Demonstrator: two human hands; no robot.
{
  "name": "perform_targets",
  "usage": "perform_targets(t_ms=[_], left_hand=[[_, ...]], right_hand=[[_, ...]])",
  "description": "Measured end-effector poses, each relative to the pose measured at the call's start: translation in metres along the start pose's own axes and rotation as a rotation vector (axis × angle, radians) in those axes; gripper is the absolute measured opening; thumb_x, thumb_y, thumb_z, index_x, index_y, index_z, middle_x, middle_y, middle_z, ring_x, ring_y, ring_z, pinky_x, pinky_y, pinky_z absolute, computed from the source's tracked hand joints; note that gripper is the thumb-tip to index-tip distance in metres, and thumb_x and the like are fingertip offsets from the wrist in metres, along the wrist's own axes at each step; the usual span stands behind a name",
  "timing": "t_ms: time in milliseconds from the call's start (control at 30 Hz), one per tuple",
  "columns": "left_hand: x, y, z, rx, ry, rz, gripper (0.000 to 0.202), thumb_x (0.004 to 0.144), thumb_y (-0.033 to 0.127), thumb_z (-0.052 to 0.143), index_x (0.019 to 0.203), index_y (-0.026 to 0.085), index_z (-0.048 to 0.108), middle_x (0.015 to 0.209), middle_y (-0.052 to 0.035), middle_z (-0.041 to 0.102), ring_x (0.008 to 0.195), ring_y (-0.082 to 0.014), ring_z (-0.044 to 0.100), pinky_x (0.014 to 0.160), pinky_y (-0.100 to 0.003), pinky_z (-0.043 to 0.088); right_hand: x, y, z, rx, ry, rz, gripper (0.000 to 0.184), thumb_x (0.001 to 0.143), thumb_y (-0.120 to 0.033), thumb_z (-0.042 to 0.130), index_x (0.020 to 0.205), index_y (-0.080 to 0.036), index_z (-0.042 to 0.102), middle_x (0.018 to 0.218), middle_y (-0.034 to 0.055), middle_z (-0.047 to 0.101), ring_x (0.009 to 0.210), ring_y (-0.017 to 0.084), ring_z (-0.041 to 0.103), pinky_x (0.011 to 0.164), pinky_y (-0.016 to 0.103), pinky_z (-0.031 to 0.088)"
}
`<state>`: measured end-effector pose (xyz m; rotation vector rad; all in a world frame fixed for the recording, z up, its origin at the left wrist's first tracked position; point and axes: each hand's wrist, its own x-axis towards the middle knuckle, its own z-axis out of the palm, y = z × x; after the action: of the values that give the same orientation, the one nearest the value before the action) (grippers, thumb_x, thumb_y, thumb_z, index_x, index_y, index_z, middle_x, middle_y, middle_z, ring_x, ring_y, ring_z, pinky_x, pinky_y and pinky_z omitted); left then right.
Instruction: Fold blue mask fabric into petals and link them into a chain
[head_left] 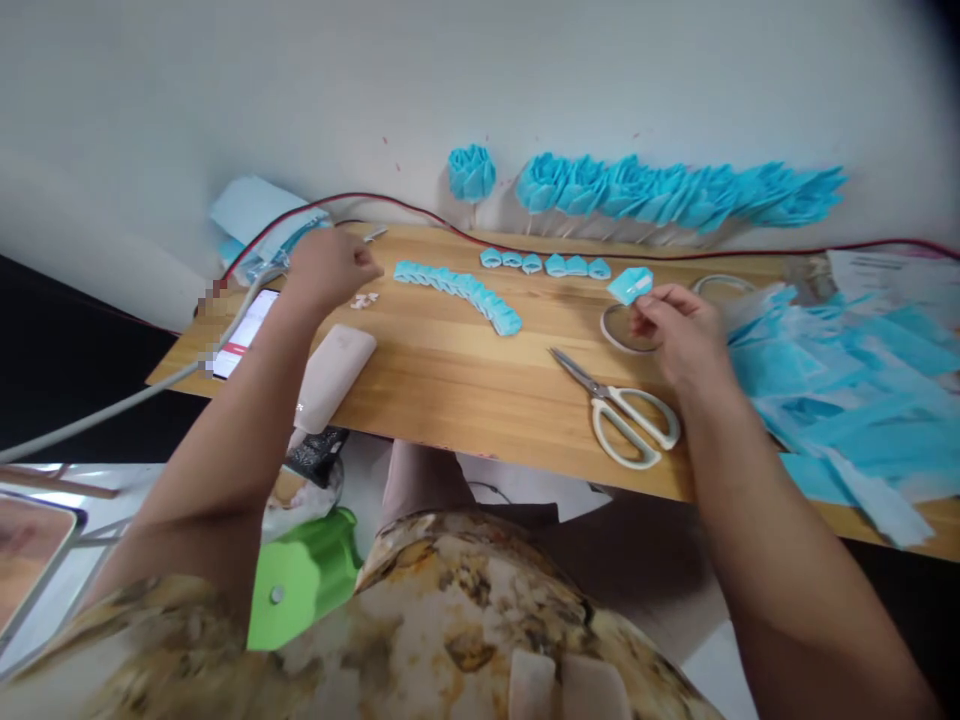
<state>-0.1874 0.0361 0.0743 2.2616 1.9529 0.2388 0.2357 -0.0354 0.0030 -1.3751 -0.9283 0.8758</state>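
My right hand (679, 325) pinches a small folded blue paper piece (631, 284) above a roll of tape (626, 330) on the wooden table (465, 390). My left hand (330, 268) reaches to the far left of the table with its fingers curled, close to some small pale bits (364, 299); what it holds, if anything, is hidden. Between the hands lies a curved chain of folded blue pieces (461, 288). A short row of single folded pieces (546, 264) sits behind it.
White-handled scissors (622, 410) lie near the front edge. A pale power bank (334, 377) and a phone (244, 330) are at the left. Cut blue paper strips (832, 390) pile at the right. Blue folded rows (675, 190) lean on the wall. A red cable (450, 225) runs along the back.
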Motion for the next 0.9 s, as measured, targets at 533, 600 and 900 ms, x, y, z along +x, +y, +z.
perform_targets(t_ms=[533,600,900], left_hand=[[0.022,-0.05,0.043,0.037,-0.106,-0.169,0.022,0.069,0.016,0.065,0.087,0.018,0.077,0.088,-0.0108,0.079,0.097,-0.0282,0.068,0.091,-0.037,0.05],[0.024,-0.042,0.048,-0.06,-0.143,-0.14,0.017,0.069,0.016,0.066,0.081,0.017,0.077,0.076,-0.0086,0.076,0.087,-0.025,0.069,0.086,-0.036,0.052],[0.016,-0.002,0.034,-0.511,-0.219,0.075,0.026,0.081,0.017,0.061,0.1,0.019,0.08,0.094,-0.0053,0.08,0.076,-0.0155,0.07,0.079,-0.03,0.057]], right_hand=[[0.003,0.009,0.001,-0.044,-0.008,0.025,0.018,0.073,-0.013,0.076,0.063,-0.021,0.065,0.057,-0.0012,0.062,0.051,0.01,0.052,0.058,0.028,0.043],[0.003,0.008,0.0,-0.038,-0.005,0.013,0.019,0.075,-0.011,0.076,0.063,-0.021,0.064,0.058,-0.0012,0.062,0.052,0.01,0.052,0.059,0.029,0.042],[0.0,0.003,0.003,-0.022,-0.005,0.02,0.026,0.079,0.001,0.062,0.064,-0.02,0.064,0.058,-0.0011,0.061,0.053,0.01,0.051,0.06,0.028,0.04]])
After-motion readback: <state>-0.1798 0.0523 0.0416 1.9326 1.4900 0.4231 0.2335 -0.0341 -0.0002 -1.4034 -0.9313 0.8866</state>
